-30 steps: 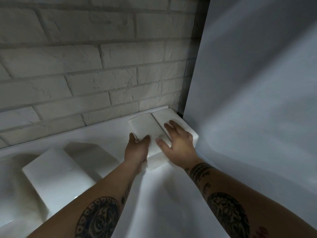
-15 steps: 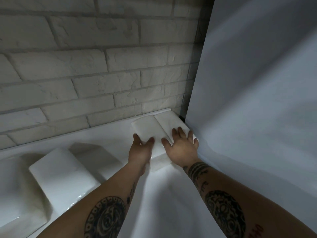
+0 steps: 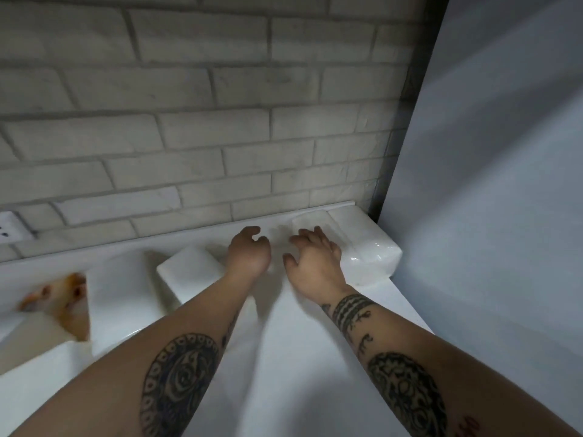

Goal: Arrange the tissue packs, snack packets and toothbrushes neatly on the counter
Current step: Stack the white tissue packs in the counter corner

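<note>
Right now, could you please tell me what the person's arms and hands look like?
Both forearms are bare: no sleeves, gloves or watch. The left forearm carries a large round dark tattoo. The right forearm has a banded tattoo near the wrist and another round one higher up.
</note>
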A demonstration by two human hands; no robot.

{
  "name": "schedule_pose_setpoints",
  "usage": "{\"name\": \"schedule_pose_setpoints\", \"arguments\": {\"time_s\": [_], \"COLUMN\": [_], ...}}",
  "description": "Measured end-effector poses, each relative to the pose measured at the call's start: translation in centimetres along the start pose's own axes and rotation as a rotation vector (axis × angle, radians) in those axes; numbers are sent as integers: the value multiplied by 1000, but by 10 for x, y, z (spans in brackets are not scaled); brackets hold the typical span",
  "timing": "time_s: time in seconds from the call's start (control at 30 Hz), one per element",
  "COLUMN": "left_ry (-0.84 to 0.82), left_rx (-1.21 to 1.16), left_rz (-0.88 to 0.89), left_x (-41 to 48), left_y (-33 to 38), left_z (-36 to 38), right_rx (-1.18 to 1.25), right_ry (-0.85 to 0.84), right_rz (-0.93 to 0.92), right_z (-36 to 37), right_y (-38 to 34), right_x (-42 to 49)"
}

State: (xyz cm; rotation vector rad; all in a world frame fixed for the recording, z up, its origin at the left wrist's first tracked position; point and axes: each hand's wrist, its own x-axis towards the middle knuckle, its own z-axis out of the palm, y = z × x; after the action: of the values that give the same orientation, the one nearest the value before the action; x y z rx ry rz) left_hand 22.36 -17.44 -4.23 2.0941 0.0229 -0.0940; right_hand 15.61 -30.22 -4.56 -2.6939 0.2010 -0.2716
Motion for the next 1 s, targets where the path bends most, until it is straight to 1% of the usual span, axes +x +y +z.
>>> {"name": "schedule_pose_setpoints", "arguments": {"time_s": [0.1,0.2,0.23,0.27,0.3,0.37,0.43,0.53,0.63,0.7,0.77,0.87,0.93,1.0], "left_ry": [24,-50,-73,-92,-107,-128,-157,-182,-197,-235,-243,-154,-61,-8], "left_rx": [257,651,737,768,766,745,733,711,667,657,649,536,314,-3], "left_rz": [-9,-90,-94,-71,-35,27,52,79,38,18,42,64,94,116], "left_x": [-6,-22,-30,-36,-41,-49,-55,-64,-71,-79,-86,-97,-107,-117], "left_y": [-30,-60,-71,-82,-93,-110,-117,-119,-120,-120,-119,-110,-96,-80], "left_z": [-51,-88,-97,-100,-103,-107,-111,-115,-119,-118,-117,-117,-119,-124], "right_rx": [62,179,214,247,277,332,376,415,562,664,734,812,862,887], "right_ry": [-54,-203,-265,-319,-354,-348,-319,-365,-422,-452,-375,-239,-135,-9], "right_rz": [-45,13,43,84,126,188,233,303,433,482,494,498,464,407], "right_z": [20,44,52,59,65,74,76,78,76,74,78,77,68,54], "right_y": [-46,-77,-86,-91,-96,-103,-108,-109,-107,-107,-106,-110,-113,-116], "right_x": [-17,-37,-45,-51,-57,-69,-80,-90,-102,-113,-121,-133,-138,-138]}}
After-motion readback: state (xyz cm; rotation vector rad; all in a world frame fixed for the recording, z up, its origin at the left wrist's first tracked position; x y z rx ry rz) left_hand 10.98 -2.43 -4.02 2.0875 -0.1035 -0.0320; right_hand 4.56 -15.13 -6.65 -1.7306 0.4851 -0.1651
